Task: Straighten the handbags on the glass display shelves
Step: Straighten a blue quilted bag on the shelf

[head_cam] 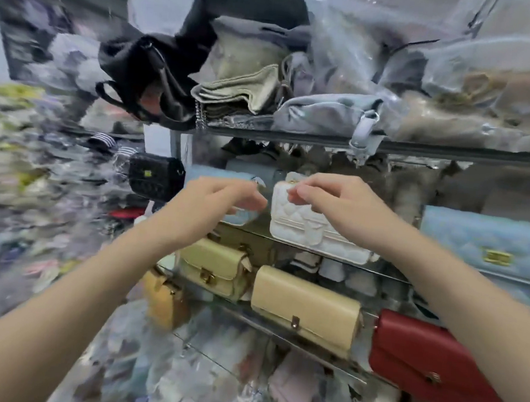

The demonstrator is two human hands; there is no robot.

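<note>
A white quilted handbag (305,228) stands on the middle glass shelf (387,273). My right hand (335,202) pinches its top edge near the clasp. My left hand (226,195) reaches in just left of it, over a light blue bag (218,174); whether it grips that bag is unclear. A larger pale blue quilted bag (486,247) lies at the right of the same shelf. One shelf down sit a yellow bag (215,269), a cream flap bag (306,307) and a red bag (425,359).
The top shelf (293,137) is piled with black, olive and grey bags and plastic-wrapped ones. A black quilted bag (155,177) hangs at the shelf's left end. An orange bag (163,297) sits lower left. Blurred merchandise fills the room at left.
</note>
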